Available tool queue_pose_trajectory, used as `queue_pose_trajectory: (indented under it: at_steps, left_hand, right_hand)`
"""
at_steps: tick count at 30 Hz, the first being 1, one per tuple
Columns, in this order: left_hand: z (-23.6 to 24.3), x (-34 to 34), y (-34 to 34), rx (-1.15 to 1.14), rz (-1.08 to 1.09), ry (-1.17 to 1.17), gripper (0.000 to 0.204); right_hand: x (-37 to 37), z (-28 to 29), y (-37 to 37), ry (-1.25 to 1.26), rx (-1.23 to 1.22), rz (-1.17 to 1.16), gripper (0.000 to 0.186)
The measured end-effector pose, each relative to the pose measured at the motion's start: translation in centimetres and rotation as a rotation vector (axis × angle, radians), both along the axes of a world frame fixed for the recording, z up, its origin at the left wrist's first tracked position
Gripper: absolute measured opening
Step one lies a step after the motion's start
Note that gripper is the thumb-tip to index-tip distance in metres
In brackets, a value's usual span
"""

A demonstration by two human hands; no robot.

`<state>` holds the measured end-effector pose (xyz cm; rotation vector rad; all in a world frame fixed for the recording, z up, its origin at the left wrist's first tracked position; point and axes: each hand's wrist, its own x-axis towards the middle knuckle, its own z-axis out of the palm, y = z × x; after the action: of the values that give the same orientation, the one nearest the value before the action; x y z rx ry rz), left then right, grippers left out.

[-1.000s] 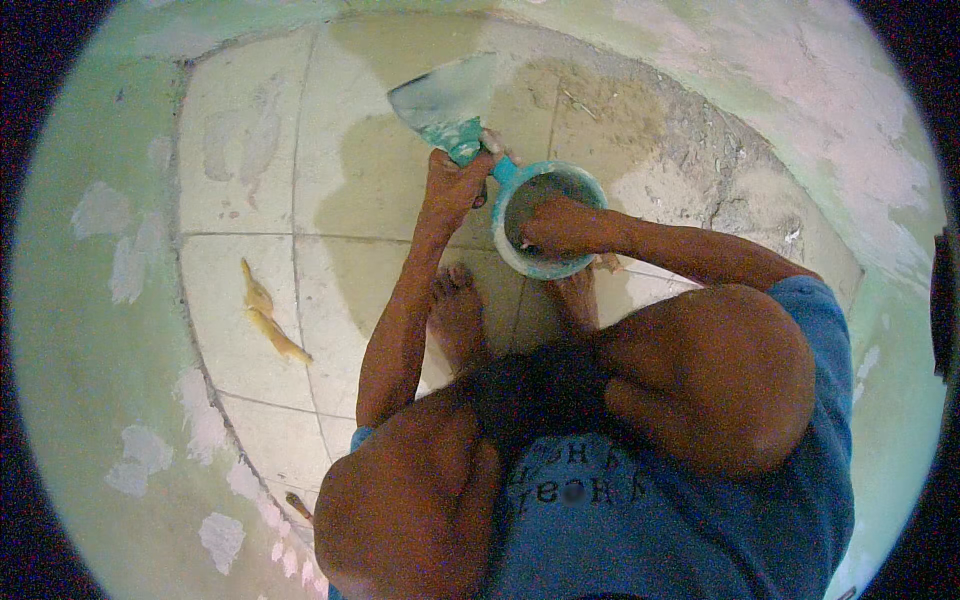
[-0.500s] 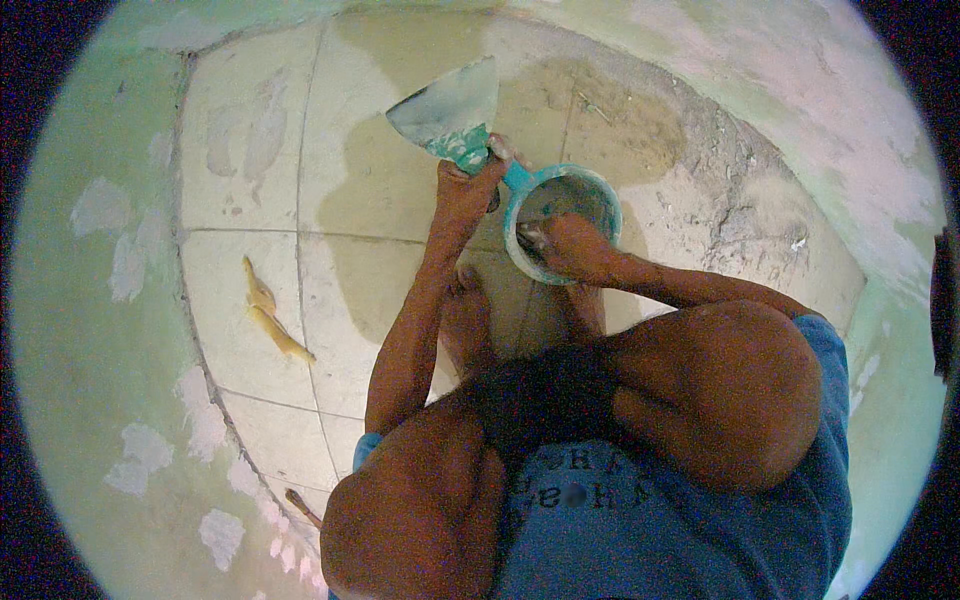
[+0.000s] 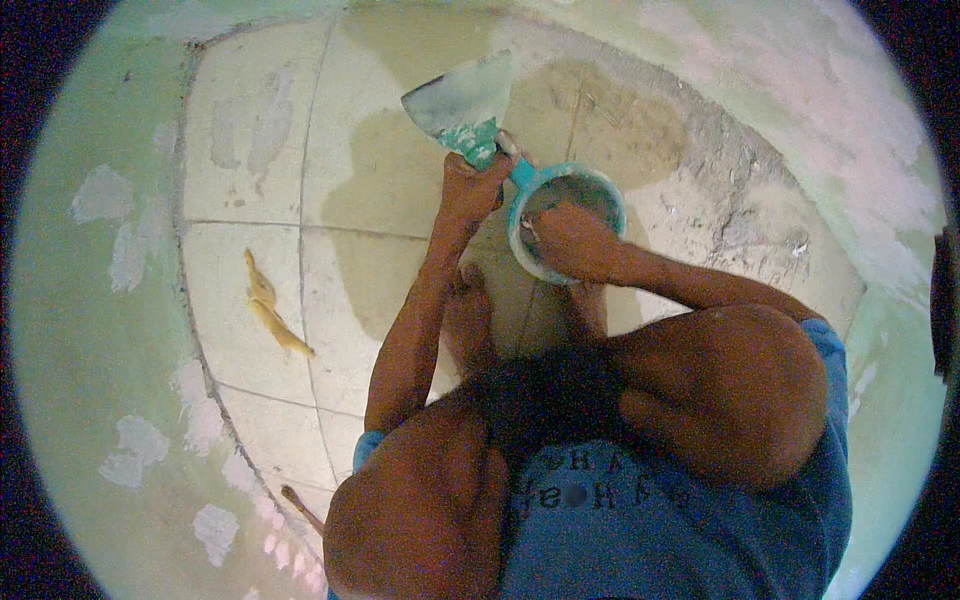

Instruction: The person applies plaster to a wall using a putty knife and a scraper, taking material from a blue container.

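My left hand [image 3: 472,188] is closed around a wide putty knife [image 3: 462,100], whose flared blade points away from me and carries pale smears near its green base. The same hand's fingers reach the short handle [image 3: 522,172] of a turquoise dipper [image 3: 621,212], at its left side. Inside the dipper, which has grey residue on its wall, my right hand [image 3: 575,243] reaches in from the right with curled fingers. What those fingers grip, if anything, is hidden.
A yellowish, peel-like piece [image 3: 268,305] lies on the tiled floor [image 3: 240,370] at left, with a brown stick-like thing [image 3: 300,507] nearer me. Grey debris [image 3: 745,190] lines the right wall's foot. Patchy green walls [image 3: 95,330] curve around; my bare feet [image 3: 467,315] are below the dipper.
The putty knife and left hand have shifted slightly right. Within the dipper, my right hand has moved a little and its fingers have turned. The dipper has shifted slightly right.
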<state>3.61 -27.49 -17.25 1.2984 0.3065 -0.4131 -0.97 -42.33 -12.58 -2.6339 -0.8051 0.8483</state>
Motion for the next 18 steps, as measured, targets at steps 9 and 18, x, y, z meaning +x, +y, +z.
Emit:
queue_pose_trajectory:
  at_steps: [9, 18]
  left_hand:
    - [-0.3, 0.4, 1.2, -0.018, -0.028, -0.053, 0.009]
    - [-0.5, 0.4, 0.5, -0.020, -0.030, -0.078, 0.008]
  right_hand:
    - [2.7, 2.0, -3.1, -0.067, 0.147, 0.412, 0.021]
    - [0.1, -0.3, -2.6, 0.086, -0.090, 0.442, 0.018]
